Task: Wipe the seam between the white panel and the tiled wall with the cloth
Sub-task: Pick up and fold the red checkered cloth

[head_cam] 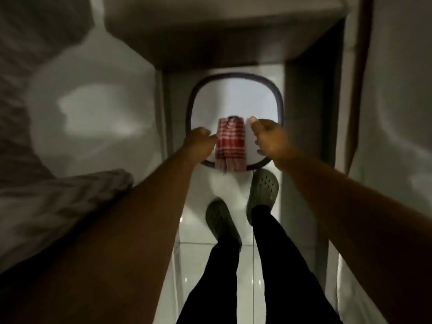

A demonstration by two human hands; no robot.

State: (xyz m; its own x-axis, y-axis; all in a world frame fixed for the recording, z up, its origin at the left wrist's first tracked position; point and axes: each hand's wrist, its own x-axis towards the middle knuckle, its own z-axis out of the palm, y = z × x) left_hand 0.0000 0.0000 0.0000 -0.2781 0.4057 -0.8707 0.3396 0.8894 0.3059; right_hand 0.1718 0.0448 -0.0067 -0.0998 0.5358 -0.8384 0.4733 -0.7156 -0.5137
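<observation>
A red cloth with white stripes (pixel 230 144) hangs folded over the near rim of a round white bin with a dark rim (pixel 236 77). My left hand (pixel 201 141) touches the cloth's left edge with its fingertips pinched on it. My right hand (pixel 268 136) hovers just right of the cloth, fingers spread, holding nothing. A white panel (pixel 93 108) rises on the left, and its edge meets the tiled wall strip (pixel 163 118) beside the bin. The frame is blurred.
White floor tiles (pixel 210 265) run down a narrow gap. My two feet in grey-green clogs (pixel 264 190) stand just before the bin. A dark vertical frame (pixel 311 113) and a pale wall close the right side. Crumpled grey fabric (pixel 58 197) lies at the left.
</observation>
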